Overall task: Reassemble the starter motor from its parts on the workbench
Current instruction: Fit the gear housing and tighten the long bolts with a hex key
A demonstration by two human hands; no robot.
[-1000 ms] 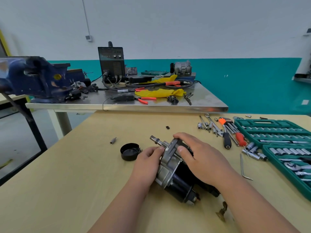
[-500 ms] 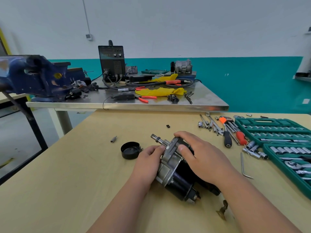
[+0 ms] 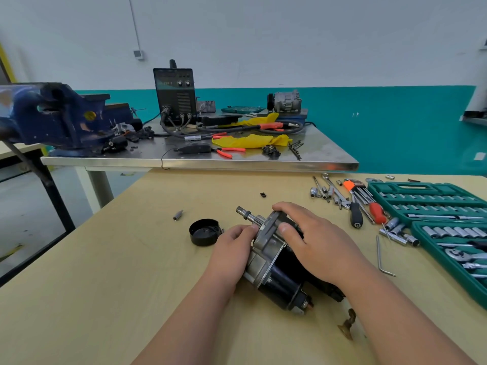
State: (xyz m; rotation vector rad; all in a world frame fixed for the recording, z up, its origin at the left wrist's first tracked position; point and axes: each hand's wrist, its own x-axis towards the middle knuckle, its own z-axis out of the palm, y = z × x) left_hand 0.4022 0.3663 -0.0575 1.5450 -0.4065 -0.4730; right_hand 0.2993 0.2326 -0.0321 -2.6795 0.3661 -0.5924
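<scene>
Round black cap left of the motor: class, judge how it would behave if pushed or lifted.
The round black cap probably lifts easily: it looks like a hollow, thin-walled shell. Lying flat, open side up, on the pale wooden bench, it would likely slide rather than roll. Its thin rim might dent if squeezed.

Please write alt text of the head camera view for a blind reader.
The left hand and the right hand hold a starter motor that lies on a workbench, its shaft pointing away. A black cap lies left of it, and an open green socket set lies at the right.
</scene>
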